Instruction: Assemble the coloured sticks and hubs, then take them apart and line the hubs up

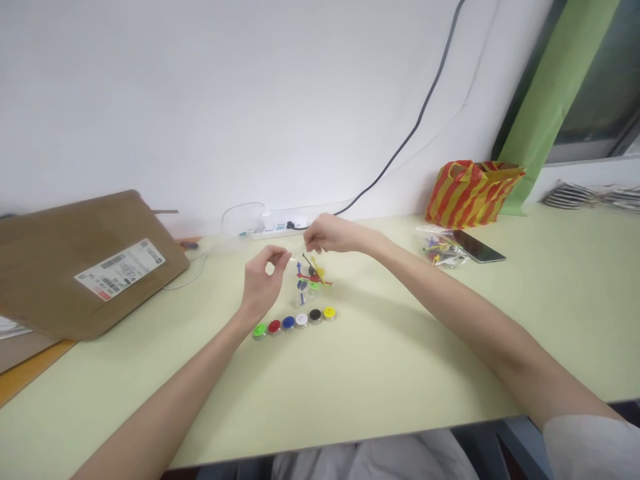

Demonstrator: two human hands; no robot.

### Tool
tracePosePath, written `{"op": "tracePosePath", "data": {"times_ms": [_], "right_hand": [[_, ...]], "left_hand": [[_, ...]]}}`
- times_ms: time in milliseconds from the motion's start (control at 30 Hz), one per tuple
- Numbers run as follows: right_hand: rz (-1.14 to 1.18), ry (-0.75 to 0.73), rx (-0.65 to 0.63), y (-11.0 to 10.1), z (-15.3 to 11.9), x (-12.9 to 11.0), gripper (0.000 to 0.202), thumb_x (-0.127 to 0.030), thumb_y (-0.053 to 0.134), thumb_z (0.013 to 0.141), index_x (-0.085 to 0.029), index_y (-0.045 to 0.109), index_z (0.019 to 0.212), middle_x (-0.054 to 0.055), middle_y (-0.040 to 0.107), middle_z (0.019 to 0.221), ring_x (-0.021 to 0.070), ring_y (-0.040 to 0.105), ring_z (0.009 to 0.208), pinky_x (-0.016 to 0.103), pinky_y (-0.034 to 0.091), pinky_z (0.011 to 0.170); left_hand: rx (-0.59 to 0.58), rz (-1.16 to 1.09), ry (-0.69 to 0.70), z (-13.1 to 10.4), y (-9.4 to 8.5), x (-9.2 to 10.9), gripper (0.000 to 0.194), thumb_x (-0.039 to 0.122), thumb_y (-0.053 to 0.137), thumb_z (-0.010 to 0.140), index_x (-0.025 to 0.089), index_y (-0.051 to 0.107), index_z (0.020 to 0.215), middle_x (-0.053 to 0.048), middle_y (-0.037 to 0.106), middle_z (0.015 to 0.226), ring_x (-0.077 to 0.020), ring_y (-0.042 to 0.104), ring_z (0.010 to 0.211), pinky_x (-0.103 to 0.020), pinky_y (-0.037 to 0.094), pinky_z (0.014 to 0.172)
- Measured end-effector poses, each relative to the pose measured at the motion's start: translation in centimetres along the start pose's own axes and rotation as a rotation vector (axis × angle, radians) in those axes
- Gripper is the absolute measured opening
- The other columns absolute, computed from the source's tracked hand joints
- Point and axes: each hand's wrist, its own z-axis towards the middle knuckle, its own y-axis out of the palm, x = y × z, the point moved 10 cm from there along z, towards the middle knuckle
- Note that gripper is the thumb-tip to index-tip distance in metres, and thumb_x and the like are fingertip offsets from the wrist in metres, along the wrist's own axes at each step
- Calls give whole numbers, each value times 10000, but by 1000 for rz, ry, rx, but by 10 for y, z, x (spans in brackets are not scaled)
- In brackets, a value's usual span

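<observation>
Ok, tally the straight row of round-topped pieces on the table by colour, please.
Green piece: 1
Red piece: 1
Blue piece: 1
White piece: 1
Black piece: 1
Yellow piece: 1
Total: 6

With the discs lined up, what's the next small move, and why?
Probably bring the right hand to the coloured arrows and separate one: they overlap in a jumble close by, whereas the six discs sit in one row. What either grip holds is unclear.
</observation>
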Motion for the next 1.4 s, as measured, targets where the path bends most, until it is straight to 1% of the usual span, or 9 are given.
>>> {"op": "tracePosePath", "data": {"times_ms": [200,367,467,633,800,933,1033,1200,1400], "right_hand": [[-106,34,92,-24,-5,8,230,9,559,783,-134,727,720,13,699,654,114,603,626,238,380,615],[-40,120,275,-74,-32,42,165,-129,608,879,-133,742,783,31,719,701,133,628,663,259,439,675],[-41,151,394,-110,-64,57,132,-196,660,886,-149,749,801,47,746,801,157,648,778,288,476,767],[8,306,562,-160,-141,92,118,-277,747,871,-177,747,807,68,739,846,186,655,833,324,529,816],[300,465,853,-182,-220,163,257,-356,689,954,-162,702,786,70,719,795,146,646,724,266,544,710],[582,755,1057,-155,-265,232,225,-244,658,978,-150,644,773,35,661,685,107,607,609,213,523,632],[722,949,1017,-118,-271,260,193,-177,646,971,-147,618,782,36,657,652,120,630,620,219,552,667],[733,1048,859,-75,-251,271,166,-108,669,922,-118,655,756,69,700,674,137,655,626,231,557,669],[641,1082,753,-50,-231,277,138,-87,713,857,-111,666,730,81,713,671,135,663,662,218,549,686]], "left_hand": [[25,-23,-37,3,-4,-5,83,279,640,943,208,650,901,18,609,698,-148,585,658,-290,482,709],[52,-88,-115,3,-8,-20,130,324,625,958,210,618,897,24,588,661,-147,579,637,-286,465,678],[36,-127,-195,1,-3,-32,166,361,600,969,215,611,891,21,600,655,-152,583,642,-282,456,655],[0,-151,-228,0,5,-34,189,377,575,973,223,621,875,16,613,658,-160,593,654,-291,470,669],[56,-231,-291,0,3,-50,225,423,603,952,229,643,844,14,615,607,-174,588,610,-327,504,685],[67,-237,-329,0,1,-63,254,473,620,942,245,653,833,10,611,584,-185,582,583,-363,535,693],[51,-227,-336,0,1,-64,267,497,626,936,252,654,833,11,595,561,-185,570,554,-368,542,672],[24,-226,-345,-2,4,-56,248,471,619,940,249,659,838,13,586,545,-177,554,536,-354,541,650],[-13,-220,-362,-4,7,-53,211,415,600,951,245,654,837,16,588,538,-170,542,537,-340,530,648]]}}
